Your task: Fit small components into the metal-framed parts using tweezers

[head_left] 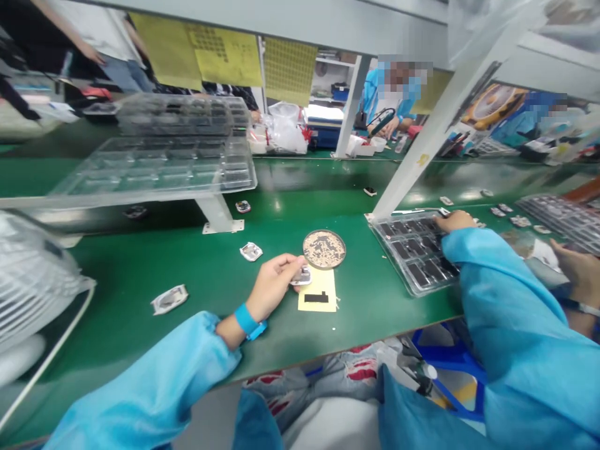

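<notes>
My left hand [270, 289], with a blue band at its wrist, pinches a small silver-white casing [302, 275] with a dark inside. Beneath that casing lies a yellow paper [330, 289] bearing a black strip [315, 298]. A round dish [324, 249] of small dark and tan bits sits just behind the paper. Away to the right, my right hand [457, 221] is at the far right corner of a clear plastic tray [416, 290] holding rows of black rectangular pieces. Its fingers are curled; what they grip is too small to make out.
Similar casings [251, 251] lie about the green bench [225, 281], one larger [169, 299] at left. A white fan [35, 294] stands far left. Stacked clear trays [169, 162] rest on a raised shelf. Another person's hand [579, 269] is at right. Slanted posts [412, 137] rise behind.
</notes>
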Demonstrator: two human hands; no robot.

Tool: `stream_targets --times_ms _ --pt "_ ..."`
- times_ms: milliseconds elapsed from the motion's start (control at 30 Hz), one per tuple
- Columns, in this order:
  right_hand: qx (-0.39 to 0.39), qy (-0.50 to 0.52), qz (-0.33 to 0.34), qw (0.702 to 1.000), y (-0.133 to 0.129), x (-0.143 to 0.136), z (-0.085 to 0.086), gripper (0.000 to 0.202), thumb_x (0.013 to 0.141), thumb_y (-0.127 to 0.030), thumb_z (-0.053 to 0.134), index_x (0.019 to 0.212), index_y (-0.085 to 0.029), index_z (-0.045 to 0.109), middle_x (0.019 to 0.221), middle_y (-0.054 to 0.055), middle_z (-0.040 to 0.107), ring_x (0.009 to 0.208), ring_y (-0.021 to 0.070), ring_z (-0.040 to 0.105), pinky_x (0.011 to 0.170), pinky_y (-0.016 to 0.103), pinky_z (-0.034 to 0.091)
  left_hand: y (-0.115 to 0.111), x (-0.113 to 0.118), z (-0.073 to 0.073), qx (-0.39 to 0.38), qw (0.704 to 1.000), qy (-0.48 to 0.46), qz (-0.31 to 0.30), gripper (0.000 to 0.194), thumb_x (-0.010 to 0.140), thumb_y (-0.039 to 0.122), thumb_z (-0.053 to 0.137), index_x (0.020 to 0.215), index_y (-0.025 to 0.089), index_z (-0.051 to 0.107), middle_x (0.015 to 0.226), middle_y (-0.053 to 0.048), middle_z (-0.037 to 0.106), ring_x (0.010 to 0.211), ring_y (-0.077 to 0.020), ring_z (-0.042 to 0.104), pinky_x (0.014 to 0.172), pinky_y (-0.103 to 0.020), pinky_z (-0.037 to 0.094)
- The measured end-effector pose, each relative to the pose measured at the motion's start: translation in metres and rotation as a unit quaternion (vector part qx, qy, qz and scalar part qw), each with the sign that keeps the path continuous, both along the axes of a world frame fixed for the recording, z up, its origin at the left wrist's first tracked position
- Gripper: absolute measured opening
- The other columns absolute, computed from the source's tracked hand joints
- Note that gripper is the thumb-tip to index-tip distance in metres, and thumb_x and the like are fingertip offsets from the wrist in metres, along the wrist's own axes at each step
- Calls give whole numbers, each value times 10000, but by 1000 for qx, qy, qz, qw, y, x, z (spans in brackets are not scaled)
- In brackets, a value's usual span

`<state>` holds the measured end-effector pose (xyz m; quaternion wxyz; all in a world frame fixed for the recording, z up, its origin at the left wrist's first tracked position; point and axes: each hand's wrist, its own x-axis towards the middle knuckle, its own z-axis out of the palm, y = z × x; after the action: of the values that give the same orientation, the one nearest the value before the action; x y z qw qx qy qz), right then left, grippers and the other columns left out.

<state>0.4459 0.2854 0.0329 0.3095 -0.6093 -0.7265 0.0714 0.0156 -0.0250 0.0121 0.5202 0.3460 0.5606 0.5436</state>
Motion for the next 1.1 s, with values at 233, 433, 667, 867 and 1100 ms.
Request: stream_targets --times_ms 233,433,667,867,1100 --pt "29 53 -79 995 8 5 -8 488 671 -497 840 513 -282 431 551 56 517 830 365 635 704 494 490 0 -5 -9 31 998 -56 -20 402 868 463 621 1001 104 742 787 -97 729 571 -126 641 377 -174 253" --pt "0 136 78 988 -78 -79 36 271 787 -498 782 975 -310 732 848 36 717 808 310 664 751 509 527 -2 -1 -5 17 998 -61 -20 304 816 304 665 1053 126 731 837 -84 735 600 -110 633 389 -158 283" --pt "-225 242 396 857 -187 -238 46 326 762 -441 829 954 -198 727 917 70 760 830 236 723 796 403 604 5 -3 -5 26 999 -7 29 288 765 383 789 896 136 720 723 -42 721 535 -102 590 450 -196 421" --pt "-310 304 421 796 -195 -261 11 315 793 -425 807 970 -175 732 971 65 752 855 207 713 773 347 599 9 -13 -12 19 999 -9 24 388 877 497 635 974 136 739 684 -54 714 537 -132 642 384 -181 301" --pt "-346 361 368 784 -195 -252 4 285 793 -394 800 840 -194 603 766 25 685 649 150 630 538 268 501 5 -12 -3 14 999 -28 11 351 874 423 616 1039 139 739 778 -80 740 593 -144 671 397 -186 301"
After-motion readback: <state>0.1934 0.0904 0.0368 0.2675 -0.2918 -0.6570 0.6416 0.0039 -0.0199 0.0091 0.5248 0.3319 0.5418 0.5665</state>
